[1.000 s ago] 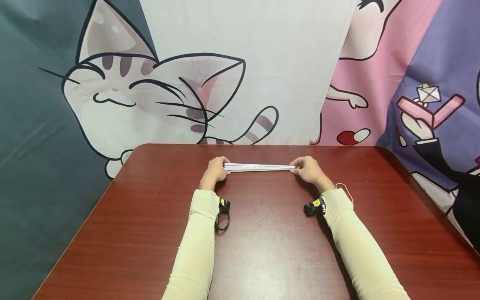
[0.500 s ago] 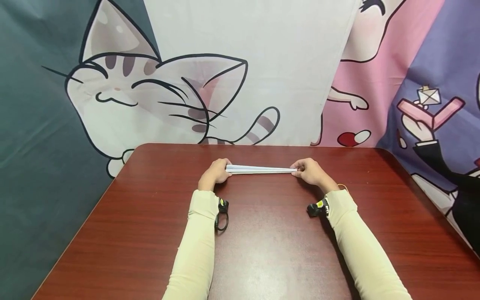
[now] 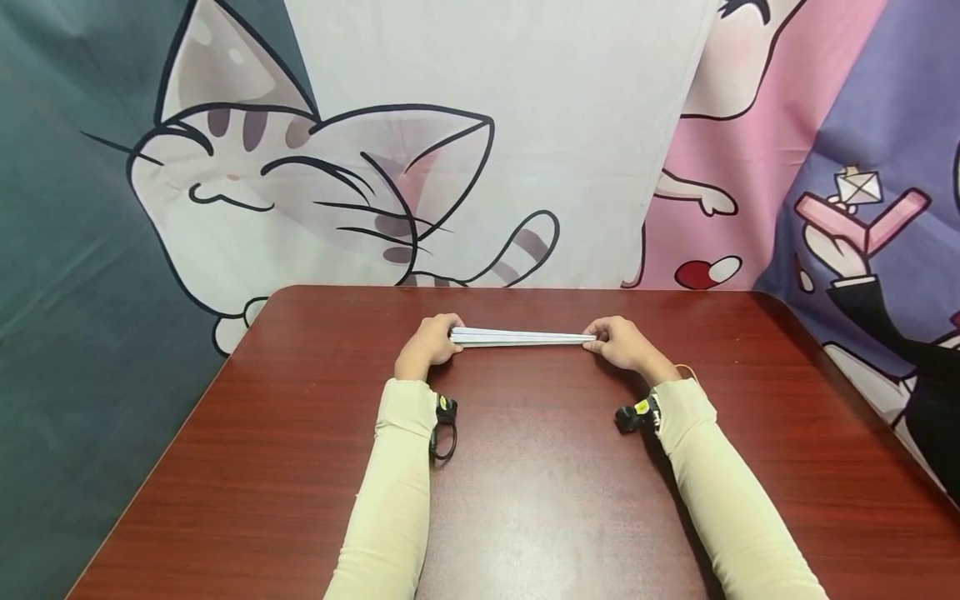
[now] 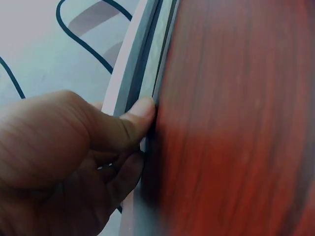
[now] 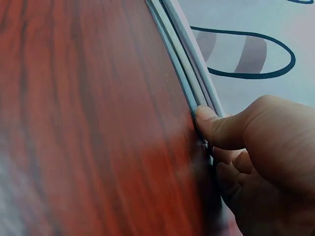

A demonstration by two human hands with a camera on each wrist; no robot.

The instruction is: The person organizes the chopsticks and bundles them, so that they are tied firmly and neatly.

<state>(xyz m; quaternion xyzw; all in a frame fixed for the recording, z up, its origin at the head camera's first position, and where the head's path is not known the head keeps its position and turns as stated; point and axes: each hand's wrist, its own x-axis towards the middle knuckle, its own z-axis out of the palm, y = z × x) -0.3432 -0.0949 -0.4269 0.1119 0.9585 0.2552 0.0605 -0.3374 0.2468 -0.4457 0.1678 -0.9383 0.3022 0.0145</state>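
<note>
A long, narrow bundle of white folded paper [image 3: 521,337] lies crosswise near the table's far edge, a bit thicker at its left end than at its right. My left hand [image 3: 430,346] pinches the left end, its thumb on the near side. At the other end, my right hand [image 3: 621,344] pinches the paper between thumb and fingers. Stacked layers of the folded paper [image 4: 156,54] show in the left wrist view, beyond the thumb of the left hand [image 4: 74,147]. In the right wrist view, the right hand [image 5: 266,152] presses its thumb on the layered edge.
The reddish-brown wooden table [image 3: 517,483] spreads out in front of both sleeved arms. Behind it hangs a cloth backdrop [image 3: 585,100] with cartoon drawings, close to the table's far edge. Black wrist cameras sit on the left wrist [image 3: 446,410] and right wrist.
Over the last second the hands have shifted slightly apart with the paper still between them. In the last half second they have barely moved.
</note>
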